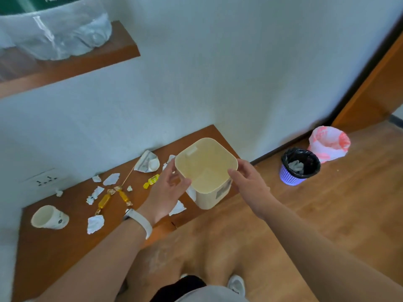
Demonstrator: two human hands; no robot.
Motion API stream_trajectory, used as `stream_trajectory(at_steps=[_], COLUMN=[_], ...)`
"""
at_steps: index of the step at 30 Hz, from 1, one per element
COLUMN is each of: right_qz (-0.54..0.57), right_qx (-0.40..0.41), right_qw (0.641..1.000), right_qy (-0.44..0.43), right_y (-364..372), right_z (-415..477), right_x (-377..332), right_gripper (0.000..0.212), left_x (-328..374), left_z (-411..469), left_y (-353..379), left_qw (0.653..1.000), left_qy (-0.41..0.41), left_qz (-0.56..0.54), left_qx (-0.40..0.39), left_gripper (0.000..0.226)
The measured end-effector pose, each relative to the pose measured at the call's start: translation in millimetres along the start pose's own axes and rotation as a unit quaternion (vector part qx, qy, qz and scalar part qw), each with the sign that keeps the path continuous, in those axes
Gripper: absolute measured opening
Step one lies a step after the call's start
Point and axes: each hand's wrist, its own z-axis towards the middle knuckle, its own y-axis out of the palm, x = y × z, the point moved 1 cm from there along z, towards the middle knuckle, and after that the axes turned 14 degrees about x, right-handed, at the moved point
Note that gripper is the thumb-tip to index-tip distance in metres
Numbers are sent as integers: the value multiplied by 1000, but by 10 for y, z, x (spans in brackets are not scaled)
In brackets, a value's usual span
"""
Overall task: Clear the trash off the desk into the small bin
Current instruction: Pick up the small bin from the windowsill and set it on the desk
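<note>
The small cream bin (206, 168) stands empty at the right end of the brown desk (50, 253). My left hand (168, 190) grips its left wall and my right hand (248, 182) holds its right rim. Trash lies scattered left of the bin: a paper cup (50, 216) on its side, several crumpled paper scraps (95, 223), yellow candy wrappers (104, 201), a thin wooden stick (128, 177) and a crushed paper cup (148, 162) by the wall. One paper scrap (177, 208) lies just under my left wrist.
On the wooden floor to the right stand a purple basket with a black liner (299, 167) and a bin lined with a pink-white bag (329, 143). A wall shelf (72, 66) with a plastic bag hangs above the desk. A wall socket (44, 178) sits behind the desk.
</note>
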Motion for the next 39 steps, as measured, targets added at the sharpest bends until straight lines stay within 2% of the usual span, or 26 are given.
stream_trajectory(at_steps=[9, 15, 19, 24, 32, 39], right_qz=[-30, -41, -62, -96, -139, -168], right_qx=[-16, 2, 9, 9, -35, -74], right_qw=[999, 998, 997, 995, 989, 982], right_qy=[13, 51, 45, 34, 36, 38], right_y=[170, 326, 439, 590, 725, 745], right_z=[704, 1219, 1567, 1845, 2247, 2493], right_x=[14, 13, -24, -60, 32, 65], right_gripper=[30, 33, 26, 30, 35, 42], left_x=[-298, -407, -549, -624, -686, -733], left_z=[647, 1168, 1500, 1817, 2179, 2315], left_y=[210, 378, 430, 403, 390, 462], left_qw=[998, 996, 996, 997, 994, 987], left_qy=[-48, -55, -67, -76, -107, -155], left_qz=[-35, -70, -59, -29, 15, 21], left_qx=[14, 20, 19, 17, 27, 39], left_gripper=[77, 67, 62, 60, 54, 62])
